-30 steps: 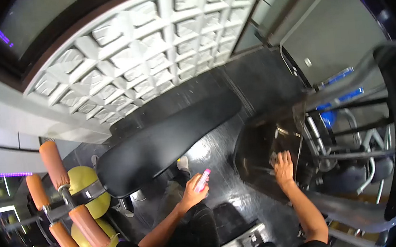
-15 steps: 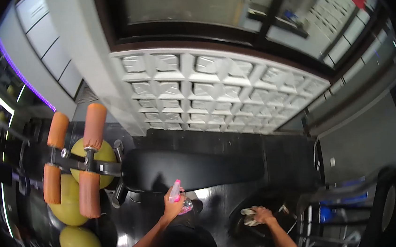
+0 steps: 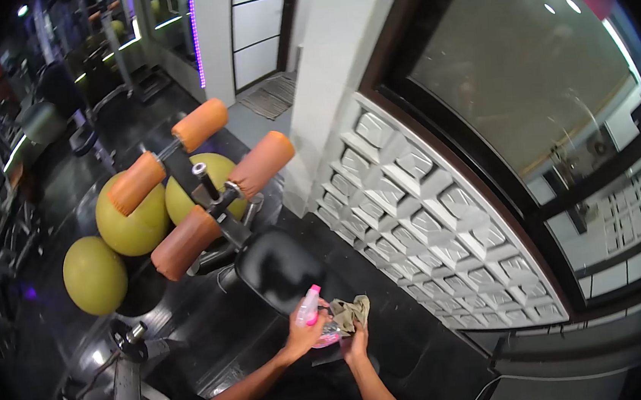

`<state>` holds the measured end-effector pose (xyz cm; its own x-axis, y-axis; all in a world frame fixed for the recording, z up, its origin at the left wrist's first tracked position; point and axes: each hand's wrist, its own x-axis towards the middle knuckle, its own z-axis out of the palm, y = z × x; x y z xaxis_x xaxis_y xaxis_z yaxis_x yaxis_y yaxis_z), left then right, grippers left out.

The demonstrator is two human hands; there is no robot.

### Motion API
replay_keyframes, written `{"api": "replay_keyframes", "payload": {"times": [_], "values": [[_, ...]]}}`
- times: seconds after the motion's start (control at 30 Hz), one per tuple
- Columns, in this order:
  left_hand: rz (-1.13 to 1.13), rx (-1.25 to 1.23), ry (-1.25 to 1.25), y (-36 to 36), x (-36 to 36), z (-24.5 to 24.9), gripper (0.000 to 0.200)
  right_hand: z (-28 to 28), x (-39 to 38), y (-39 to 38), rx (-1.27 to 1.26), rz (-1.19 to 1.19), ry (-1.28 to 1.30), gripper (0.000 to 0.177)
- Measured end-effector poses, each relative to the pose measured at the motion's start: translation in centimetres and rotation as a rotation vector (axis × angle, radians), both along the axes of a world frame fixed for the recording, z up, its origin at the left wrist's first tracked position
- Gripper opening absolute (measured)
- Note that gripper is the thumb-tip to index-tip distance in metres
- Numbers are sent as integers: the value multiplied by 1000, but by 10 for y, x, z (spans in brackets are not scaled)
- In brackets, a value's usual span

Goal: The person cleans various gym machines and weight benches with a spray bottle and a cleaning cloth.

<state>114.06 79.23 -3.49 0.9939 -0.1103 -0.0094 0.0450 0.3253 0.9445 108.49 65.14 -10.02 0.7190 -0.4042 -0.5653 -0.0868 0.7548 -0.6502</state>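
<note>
My left hand (image 3: 299,334) is wrapped round the neck of a clear spray bottle (image 3: 309,307) with a pink nozzle and pink liquid low inside. Just right of it, my right hand (image 3: 359,339) holds a crumpled beige cloth (image 3: 352,314), close beside the bottle. Both hands are over the near part of a black padded bench (image 3: 277,268). Orange and brown foam rollers (image 3: 262,163) stick out from the bench's far left end.
Several yellow-green balls (image 3: 95,275) lie left of the bench. A grey metal machine frame (image 3: 128,392) stands at the lower left. A white patterned wall (image 3: 421,221) with a dark-framed window runs along the right. A mat (image 3: 269,96) lies by a door.
The view has swung left. My right hand has come from the far right with the cloth to beside the bottle. My left hand still holds the bottle.
</note>
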Motion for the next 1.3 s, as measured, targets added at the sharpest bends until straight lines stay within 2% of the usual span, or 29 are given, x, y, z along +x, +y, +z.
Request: {"api": "replay_keyframes", "payload": {"times": [0.03,0.1,0.13,0.17,0.23,0.3,0.37,0.43,0.5,0.53,0.57,0.63,0.7,0.8,0.97,1.13,1.17,1.3], "values": [[-9,15,19,0,-1,14,20,-30,3,0,96,131,0,42],[39,80,4,-2,-5,30,16,-55,6,1,756,433,-457,42],[91,56,46,-4,-10,25,17,-60,0,2,717,336,-236,43],[112,55,50,-3,-10,22,17,-49,-1,8,720,354,-225,43],[163,237,-141,0,-11,19,21,-9,-4,21,497,423,-95,42],[162,209,-82,10,-14,24,25,-13,3,24,529,455,-36,41],[201,262,-180,22,-13,28,29,-20,14,26,556,489,22,41],[230,238,-169,27,-17,15,34,-42,19,23,404,578,93,38],[260,-8,51,36,-18,7,38,-62,26,26,256,667,153,36],[300,38,37,42,-15,3,37,-69,30,28,182,711,180,36],[325,38,39,47,-12,-4,37,-60,39,35,180,735,183,36],[463,-61,171,54,-8,-19,29,-22,60,54,-185,608,308,35],[494,-33,201,62,-4,-31,28,-40,71,37,-119,600,233,38],[561,5,206,59,11,-78,23,-33,91,25,-176,636,280,39],[635,427,332,50,39,-158,23,-53,117,-15,-247,781,321,42],[749,436,512,23,64,-200,24,-91,149,-71,-242,915,249,40],[789,507,489,16,68,-212,23,-100,156,-88,-162,930,284,39],[890,431,528,-15,84,-235,17,-132,197,-135,-7,1080,297,38]]}}
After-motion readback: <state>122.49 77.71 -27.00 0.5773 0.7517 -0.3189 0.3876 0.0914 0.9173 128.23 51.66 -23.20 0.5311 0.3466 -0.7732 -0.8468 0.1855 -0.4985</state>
